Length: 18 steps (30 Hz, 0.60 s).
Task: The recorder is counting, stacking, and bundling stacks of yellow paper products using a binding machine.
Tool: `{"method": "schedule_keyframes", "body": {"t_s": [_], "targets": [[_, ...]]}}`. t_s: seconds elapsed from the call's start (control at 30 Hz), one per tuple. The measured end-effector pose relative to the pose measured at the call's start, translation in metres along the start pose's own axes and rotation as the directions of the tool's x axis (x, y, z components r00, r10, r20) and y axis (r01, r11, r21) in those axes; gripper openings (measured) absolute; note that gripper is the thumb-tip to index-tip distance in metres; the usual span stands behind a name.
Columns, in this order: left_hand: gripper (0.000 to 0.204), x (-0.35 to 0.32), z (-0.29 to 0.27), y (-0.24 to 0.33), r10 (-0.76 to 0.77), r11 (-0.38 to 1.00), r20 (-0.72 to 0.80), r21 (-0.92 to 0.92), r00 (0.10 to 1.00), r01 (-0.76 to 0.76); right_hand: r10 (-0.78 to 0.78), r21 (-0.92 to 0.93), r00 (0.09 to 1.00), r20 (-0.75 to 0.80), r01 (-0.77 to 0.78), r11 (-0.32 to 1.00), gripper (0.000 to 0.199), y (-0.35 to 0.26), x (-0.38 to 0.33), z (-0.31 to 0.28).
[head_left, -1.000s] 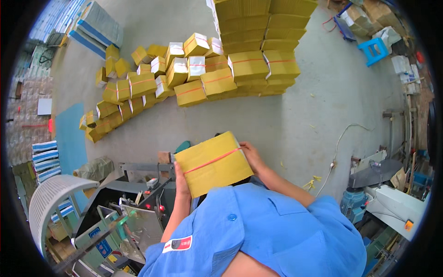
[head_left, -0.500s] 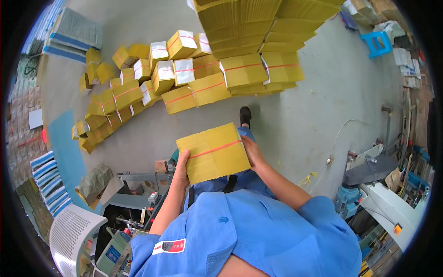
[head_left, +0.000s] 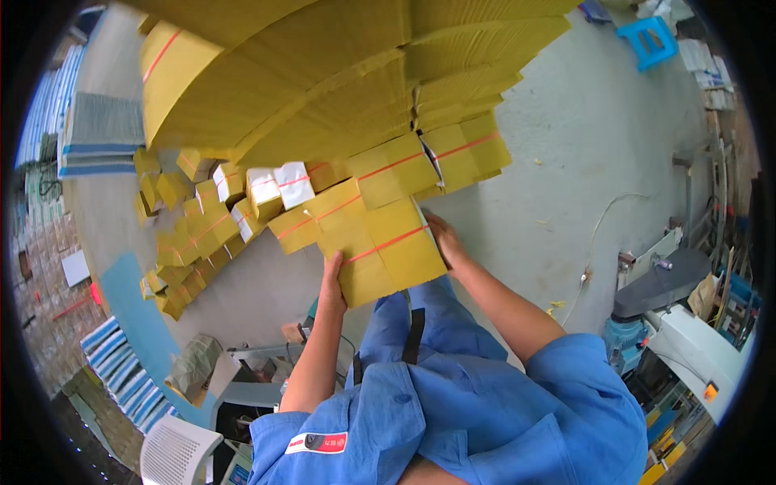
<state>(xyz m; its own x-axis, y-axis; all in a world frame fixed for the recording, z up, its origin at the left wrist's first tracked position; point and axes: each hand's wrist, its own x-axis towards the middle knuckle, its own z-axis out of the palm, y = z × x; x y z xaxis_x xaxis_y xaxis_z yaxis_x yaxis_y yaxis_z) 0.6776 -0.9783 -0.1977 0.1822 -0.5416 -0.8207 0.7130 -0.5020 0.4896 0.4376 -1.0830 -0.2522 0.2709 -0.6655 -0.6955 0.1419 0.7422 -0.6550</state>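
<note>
I hold a flat yellow bundle (head_left: pixel 388 255) of cardboard tied with a red strap, out in front of my chest. My left hand (head_left: pixel 331 279) grips its left edge and my right hand (head_left: pixel 443 241) grips its right edge. The bundle is right against a tall stack of similar yellow strapped bundles (head_left: pixel 323 89) that fills the upper part of the view. Lower bundles of the same kind (head_left: pixel 307 218) lie at the foot of that stack, some with white tops (head_left: pixel 279 184).
A row of small yellow bundles (head_left: pixel 182 259) runs down the left on the grey concrete floor (head_left: pixel 582 162). Blue-and-white stacks (head_left: pixel 97 133) lie far left. A blue stool (head_left: pixel 651 40) stands top right. Machines (head_left: pixel 687 323) and a white basket (head_left: pixel 174 453) flank me.
I have walked toward the tall yellow stack, which now looms close overhead. The bundle stays in both hands and now reaches the stack's lower bundles.
</note>
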Motion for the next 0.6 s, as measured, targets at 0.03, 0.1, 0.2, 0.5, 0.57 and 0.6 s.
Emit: {"method": "schedule_keyframes", "body": {"t_s": [0.03, 0.1, 0.2, 0.5, 0.57, 0.6], "targets": [[0.062, 0.016, 0.009, 0.004, 0.021, 1.000, 0.027, 0.012, 0.999, -0.022, -0.090, 0.053, 0.994, 0.054, 0.088, 0.995, 0.036, -0.011, 0.013, -0.004], [0.064, 0.048, 0.022, 0.014, 0.007, 0.999, 0.090, 0.039, 0.996, -0.011, -0.054, -0.004, 0.997, -0.048, 0.054, 0.999, 0.037, -0.028, 0.043, -0.007], [0.061, 0.100, 0.042, 0.016, 0.005, 1.000, 0.162, 0.021, 0.987, -0.009, -0.217, -0.271, 0.974, -0.064, 0.192, 0.943, 0.041, -0.050, 0.090, -0.018], [0.054, 0.152, 0.062, 0.002, 0.041, 0.994, 0.120, 0.099, 0.992, -0.053, -0.185, -0.293, 0.982, -0.042, 0.165, 0.942, 0.042, -0.061, 0.157, -0.041], [0.052, 0.153, 0.064, 0.003, 0.056, 0.986, 0.075, 0.154, 0.996, -0.067, -0.147, -0.213, 0.989, -0.023, 0.139, 0.967, 0.042, -0.059, 0.159, -0.043], [0.052, 0.153, 0.065, 0.004, 0.044, 0.986, 0.082, 0.160, 0.996, -0.056, -0.189, -0.223, 0.981, -0.031, 0.178, 0.959, 0.042, -0.057, 0.159, -0.044]]}}
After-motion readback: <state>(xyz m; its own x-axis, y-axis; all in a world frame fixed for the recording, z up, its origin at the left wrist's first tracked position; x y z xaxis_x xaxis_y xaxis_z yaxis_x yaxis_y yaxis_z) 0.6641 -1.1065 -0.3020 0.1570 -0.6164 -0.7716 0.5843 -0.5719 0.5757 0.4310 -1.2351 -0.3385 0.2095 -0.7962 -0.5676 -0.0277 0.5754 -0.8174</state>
